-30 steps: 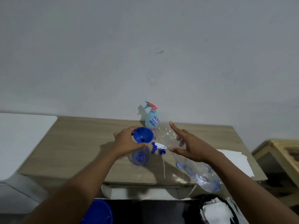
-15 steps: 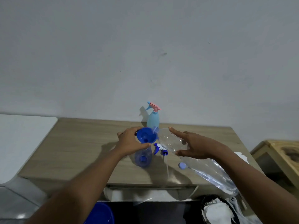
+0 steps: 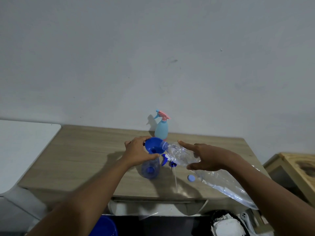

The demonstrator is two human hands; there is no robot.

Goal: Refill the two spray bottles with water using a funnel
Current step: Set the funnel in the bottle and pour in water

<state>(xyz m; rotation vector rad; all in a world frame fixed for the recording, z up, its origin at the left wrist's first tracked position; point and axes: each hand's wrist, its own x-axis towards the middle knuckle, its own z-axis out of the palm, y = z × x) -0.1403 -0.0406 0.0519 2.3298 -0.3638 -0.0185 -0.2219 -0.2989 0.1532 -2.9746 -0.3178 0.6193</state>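
Observation:
My left hand (image 3: 139, 153) grips the blue funnel (image 3: 154, 145), which sits in the neck of a clear blue spray bottle (image 3: 150, 168) standing on the wooden table (image 3: 88, 155). A large clear water bottle (image 3: 209, 171) is tipped in my right hand (image 3: 206, 156), its mouth resting at the funnel's rim. Beside the bottle lies its removed blue trigger head (image 3: 167, 160) with a white tube. The water bottle's blue cap (image 3: 191, 178) lies on the table. At the back, by the wall, a light blue spray bottle (image 3: 161, 129) with a pink trigger stands upright.
A white surface (image 3: 25, 142) adjoins the table on the left. A wooden stand (image 3: 296, 169) is at the right. Below the table's front edge are a blue bucket (image 3: 104, 226) and a dark bag with white items (image 3: 226, 223).
My right hand has tipped the water bottle flatter and brought its mouth to the funnel's rim. The blue cap now shows on the table. My left hand stays on the funnel.

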